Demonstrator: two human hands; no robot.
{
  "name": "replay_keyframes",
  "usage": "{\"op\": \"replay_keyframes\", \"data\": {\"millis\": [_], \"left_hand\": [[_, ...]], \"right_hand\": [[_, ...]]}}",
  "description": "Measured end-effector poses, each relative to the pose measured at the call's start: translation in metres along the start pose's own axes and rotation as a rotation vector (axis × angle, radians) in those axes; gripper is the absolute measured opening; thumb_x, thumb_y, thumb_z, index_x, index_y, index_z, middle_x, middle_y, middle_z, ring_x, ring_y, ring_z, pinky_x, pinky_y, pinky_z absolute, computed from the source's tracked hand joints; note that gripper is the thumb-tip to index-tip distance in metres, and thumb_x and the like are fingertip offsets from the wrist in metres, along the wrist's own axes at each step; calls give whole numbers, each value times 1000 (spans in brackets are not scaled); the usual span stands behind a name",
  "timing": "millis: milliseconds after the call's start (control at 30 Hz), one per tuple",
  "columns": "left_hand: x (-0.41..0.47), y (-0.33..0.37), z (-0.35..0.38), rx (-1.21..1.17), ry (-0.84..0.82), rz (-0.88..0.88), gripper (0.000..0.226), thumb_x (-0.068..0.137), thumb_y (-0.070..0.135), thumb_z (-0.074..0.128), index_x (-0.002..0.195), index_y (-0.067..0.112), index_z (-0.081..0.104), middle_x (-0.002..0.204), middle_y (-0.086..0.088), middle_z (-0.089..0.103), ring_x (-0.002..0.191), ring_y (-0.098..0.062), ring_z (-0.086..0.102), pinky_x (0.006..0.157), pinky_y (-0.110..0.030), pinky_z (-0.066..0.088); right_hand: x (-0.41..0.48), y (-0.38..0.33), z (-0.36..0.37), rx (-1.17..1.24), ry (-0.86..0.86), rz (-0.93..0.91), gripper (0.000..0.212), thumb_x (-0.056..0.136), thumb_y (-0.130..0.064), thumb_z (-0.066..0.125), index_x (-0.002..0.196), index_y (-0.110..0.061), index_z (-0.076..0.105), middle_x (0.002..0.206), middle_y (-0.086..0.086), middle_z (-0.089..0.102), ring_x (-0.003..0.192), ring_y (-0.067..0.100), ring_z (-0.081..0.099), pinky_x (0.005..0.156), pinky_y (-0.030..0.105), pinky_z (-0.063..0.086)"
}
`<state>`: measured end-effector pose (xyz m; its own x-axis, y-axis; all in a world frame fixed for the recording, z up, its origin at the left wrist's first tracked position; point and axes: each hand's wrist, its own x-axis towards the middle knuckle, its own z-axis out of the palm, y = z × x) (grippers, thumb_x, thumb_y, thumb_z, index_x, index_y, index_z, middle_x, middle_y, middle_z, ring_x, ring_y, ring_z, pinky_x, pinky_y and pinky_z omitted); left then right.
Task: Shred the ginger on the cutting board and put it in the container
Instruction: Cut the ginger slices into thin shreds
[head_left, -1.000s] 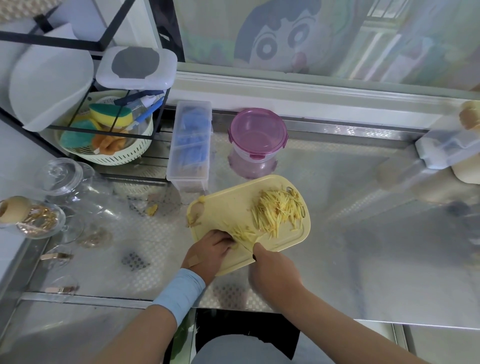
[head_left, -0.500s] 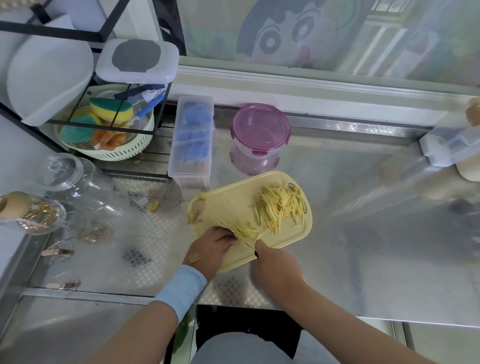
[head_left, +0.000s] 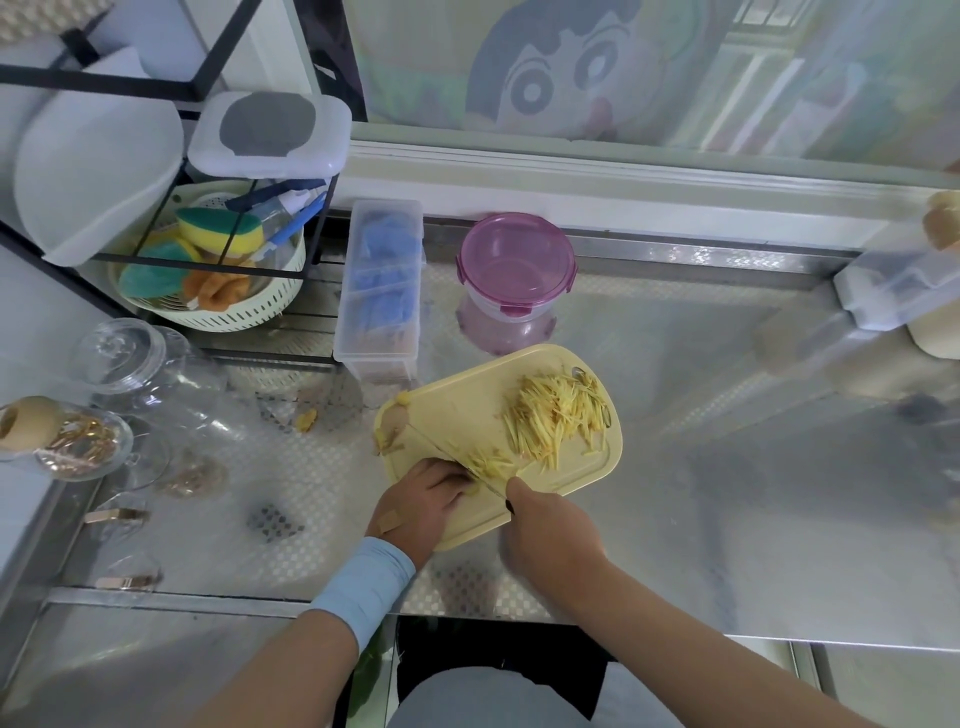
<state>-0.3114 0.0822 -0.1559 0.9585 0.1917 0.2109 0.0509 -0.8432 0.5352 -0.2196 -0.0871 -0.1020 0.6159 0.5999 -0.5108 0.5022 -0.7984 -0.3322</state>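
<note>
Our shiny counter (head_left: 675, 467) holds the yellow cutting board (head_left: 457, 410), and we tell where everything is from that board.

Just past the far edge of the board stands the round container (head_left: 517, 265). Its pink lid is on. We cannot see any ginger inside it, so we think none has gone in yet.

Our right hand (head_left: 550, 530) is at the near edge of the board, with its fingers wrapped around the handle of the knife (head_left: 447, 452). Our left hand (head_left: 421, 501) is at the near left corner of the board. Its fingers are curled down on the bit of ginger (head_left: 485, 465) that lies right beside the blade.

On the right side of the board lies a big pile of shreds (head_left: 556, 415), thin and yellow. That is most of the cutting done.

The knife lies slanted across the near left part of the board. The bit of ginger under it looks small, so we think only a few more cuts are left.

At the left edge of the board sit some ginger scraps (head_left: 392, 421).

What is left, we think: finish the last cuts, take the lid off, and move the shreds into the container.
</note>
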Motion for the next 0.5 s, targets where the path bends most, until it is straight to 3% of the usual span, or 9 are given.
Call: {"op": "replay_keyframes", "data": {"millis": [100, 300, 500], "left_hand": [[1, 1, 0, 1, 7, 10, 29, 88, 24, 49, 93, 16, 76, 100, 2, 67, 101, -10, 50, 82, -18, 42], [1, 6, -3, -22, 16, -14, 28, 87, 23, 49, 96, 17, 75, 102, 5, 65, 101, -9, 49, 83, -14, 38], [1, 4, -2, -45, 25, -43, 27, 88, 23, 50, 93, 16, 76, 101, 6, 65, 101, -8, 50, 88, -7, 33]], "right_hand": [[-6, 10, 7, -12, 36, 8, 17, 92, -16, 42, 90, -28, 30, 72, 1, 51, 60, 26, 48, 52, 34, 39], [7, -4, 0, -18, -22, -5, 18, 89, -10, 43, 96, -25, 35, 82, 2, 55, 72, 31, 55, 62, 35, 48], [1, 3, 0, 8, -3, 5, 22, 88, -15, 40, 88, -31, 26, 74, 0, 50, 64, 25, 50, 53, 33, 40]]}}
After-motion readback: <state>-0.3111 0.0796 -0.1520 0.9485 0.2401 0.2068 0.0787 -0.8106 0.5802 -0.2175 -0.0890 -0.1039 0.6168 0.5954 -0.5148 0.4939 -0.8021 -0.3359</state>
